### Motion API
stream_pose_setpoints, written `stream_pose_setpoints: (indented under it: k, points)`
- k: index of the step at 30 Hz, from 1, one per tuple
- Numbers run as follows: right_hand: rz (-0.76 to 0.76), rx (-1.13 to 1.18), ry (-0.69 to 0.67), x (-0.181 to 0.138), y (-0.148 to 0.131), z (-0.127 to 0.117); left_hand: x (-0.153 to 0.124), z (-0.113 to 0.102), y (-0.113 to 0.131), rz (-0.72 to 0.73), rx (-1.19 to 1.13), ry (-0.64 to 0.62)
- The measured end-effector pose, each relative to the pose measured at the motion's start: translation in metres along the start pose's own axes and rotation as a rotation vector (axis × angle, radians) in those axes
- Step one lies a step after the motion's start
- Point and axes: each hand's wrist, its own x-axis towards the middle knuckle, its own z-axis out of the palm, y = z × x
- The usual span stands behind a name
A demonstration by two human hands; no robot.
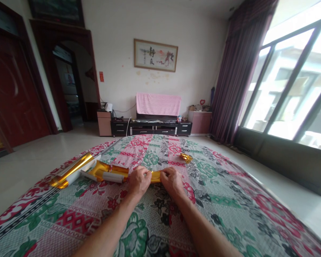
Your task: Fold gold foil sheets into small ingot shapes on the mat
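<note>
Between my two hands a small piece of gold foil paper [156,176] is stretched just above the patterned cloth. My left hand [139,181] pinches its left end, the thumb and fingers pressed together. At the right end my right hand [173,181] grips it in the same way. Just left of my left hand lie gold sheets with white backing [107,173], partly curled. A longer roll of gold foil paper [72,170] rests further left. Beyond my right hand sits a folded gold foil piece [186,157].
A flowered cloth [216,200] covers the rounded surface in front of me. Across the floor stands a low black cabinet [155,129], with a pink towel [158,103] draped over a screen. Purple curtains [234,71] hang beside the windows on the right.
</note>
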Motion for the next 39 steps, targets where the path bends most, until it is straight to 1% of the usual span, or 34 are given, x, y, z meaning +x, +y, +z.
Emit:
stream_pose_setpoints:
  k: [3,6,13,16,33,39]
  points:
    - [-0.022,-0.064,-0.011,-0.0018,0.0019,0.0033,-0.0021,0.0026,-0.0009,0.053,0.125,-0.006]
    - [-0.066,-0.125,-0.016,-0.0040,0.0029,0.0056,-0.0037,0.0049,-0.0015,0.101,0.200,-0.028]
    - [-0.114,-0.273,-0.049,-0.0083,-0.0023,0.0045,-0.0064,0.0046,0.0030,0.164,0.295,-0.080]
    - [-0.127,-0.299,-0.053,-0.0089,-0.0027,0.0056,-0.0071,0.0023,0.0058,0.180,0.322,-0.094]
    - [-0.047,-0.306,-0.077,-0.0071,-0.0017,0.0053,-0.0078,0.0030,0.0033,0.183,0.322,-0.090]
    - [-0.072,-0.280,-0.027,-0.0087,-0.0008,0.0048,-0.0081,-0.0024,0.0082,0.160,0.250,-0.105]
